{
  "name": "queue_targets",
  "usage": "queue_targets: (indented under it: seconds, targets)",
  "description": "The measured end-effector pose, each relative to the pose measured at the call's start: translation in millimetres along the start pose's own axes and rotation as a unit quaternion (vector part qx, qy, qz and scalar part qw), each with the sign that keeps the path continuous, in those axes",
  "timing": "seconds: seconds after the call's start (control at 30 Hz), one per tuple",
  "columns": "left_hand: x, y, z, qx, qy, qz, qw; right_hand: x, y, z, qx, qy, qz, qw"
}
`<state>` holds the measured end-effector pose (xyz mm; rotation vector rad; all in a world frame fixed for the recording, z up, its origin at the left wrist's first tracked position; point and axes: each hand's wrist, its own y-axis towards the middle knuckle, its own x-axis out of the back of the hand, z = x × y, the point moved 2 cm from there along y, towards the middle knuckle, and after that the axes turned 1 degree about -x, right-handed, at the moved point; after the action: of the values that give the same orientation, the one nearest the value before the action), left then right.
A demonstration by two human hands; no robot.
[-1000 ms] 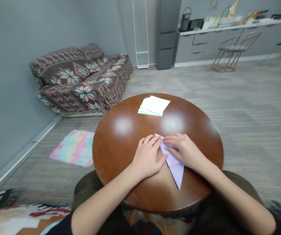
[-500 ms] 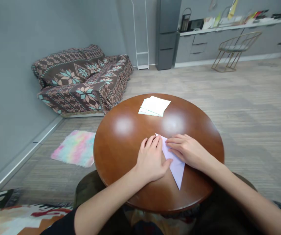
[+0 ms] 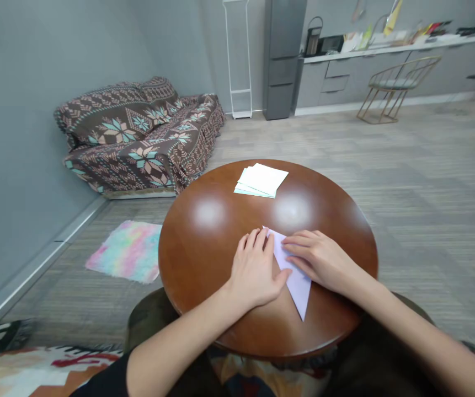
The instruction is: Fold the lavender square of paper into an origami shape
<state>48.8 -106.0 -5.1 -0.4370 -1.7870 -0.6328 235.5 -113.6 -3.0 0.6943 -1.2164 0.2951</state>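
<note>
since a second ago, the right hand (image 3: 320, 259) has slid a little down and away along the paper (image 3: 298, 288), so its fingertips now rest well clear of the top tip, while the left hand (image 3: 257, 271) has shifted slightly right and straightened its fingers. the paper itself lies almost where it did.

it is pale purple, folded to a narrow pointed shape, flat on the near half of the round brown bench (image 3: 198, 251), one tip pointing up and away, another down toward the person. the left hand is spread palm down, gripping nothing: its fingertips reach the paper's left edge by the top tip, and its thumb lies over that edge lower down. the right hand is loose too, fingers extended and laid on the paper from the right, covering part of it; its thumb is hard to make out.

near the bench's far edge, well apart from both hands, sits a fanned pile of pale sheets (image 3: 264, 180). beyond are a patterned sofa (image 3: 138, 135), a fluffy pastel rug (image 3: 126, 251) on the floor and, farther off, a wire chair (image 3: 396, 84).
</note>
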Motion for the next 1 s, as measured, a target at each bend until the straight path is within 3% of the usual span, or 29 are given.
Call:
queue_targets:
  seconds: [0.6,0.73,1.0]
  targets:
    - [4,16,28,0.058,0.003,-0.025,0.998,-3,-5,6,-0.050,0.027,-0.002,0.998]
    - [2,16,35,0.067,-0.013,-0.028,0.997,-8,-6,6,-0.101,0.061,-0.010,0.993]
    - [2,14,24,0.053,-0.029,-0.001,0.998,-10,-14,-4,-0.238,0.137,-0.061,0.960]
